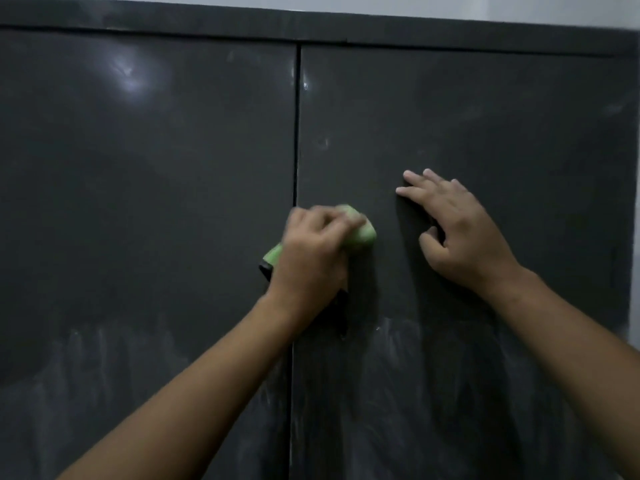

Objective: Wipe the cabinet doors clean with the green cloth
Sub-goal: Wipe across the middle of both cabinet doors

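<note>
Two dark grey cabinet doors fill the view, the left door (145,202) and the right door (485,133), split by a vertical gap near the middle. My left hand (311,254) grips the bunched green cloth (360,233) and holds it against the right door just beside the gap; a dark edge of the cloth hangs below the hand. My right hand (457,230) lies flat on the right door with its fingers spread and straight, holding nothing.
Pale dusty streaks (415,358) cover the lower part of both doors. A dark top rail (311,27) runs above the doors, with a light wall (450,5) above it. The right door's edge (632,202) stands at the far right.
</note>
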The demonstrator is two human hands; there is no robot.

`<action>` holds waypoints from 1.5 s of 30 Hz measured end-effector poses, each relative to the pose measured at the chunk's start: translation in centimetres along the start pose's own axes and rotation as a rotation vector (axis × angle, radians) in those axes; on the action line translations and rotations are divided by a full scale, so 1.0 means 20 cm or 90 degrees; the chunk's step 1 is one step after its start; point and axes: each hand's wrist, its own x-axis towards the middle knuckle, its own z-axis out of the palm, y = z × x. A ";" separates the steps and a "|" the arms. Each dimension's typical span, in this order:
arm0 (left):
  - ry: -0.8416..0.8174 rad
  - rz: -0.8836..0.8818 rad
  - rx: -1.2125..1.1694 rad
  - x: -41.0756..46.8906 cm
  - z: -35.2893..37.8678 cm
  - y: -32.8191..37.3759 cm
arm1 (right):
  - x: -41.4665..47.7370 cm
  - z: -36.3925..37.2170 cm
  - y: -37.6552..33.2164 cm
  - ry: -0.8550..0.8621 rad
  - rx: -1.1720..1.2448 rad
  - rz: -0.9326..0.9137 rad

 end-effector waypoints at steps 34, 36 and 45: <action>-0.057 0.163 0.006 0.38 0.19 0.15 | -0.07 -0.20 0.16 0.076 0.070 0.184; 0.038 0.044 0.011 0.49 0.19 0.10 | -0.10 -0.24 0.21 0.036 0.023 0.200; 0.062 0.032 -0.043 0.45 0.42 0.35 | -0.20 -0.31 0.32 -0.002 -0.019 0.232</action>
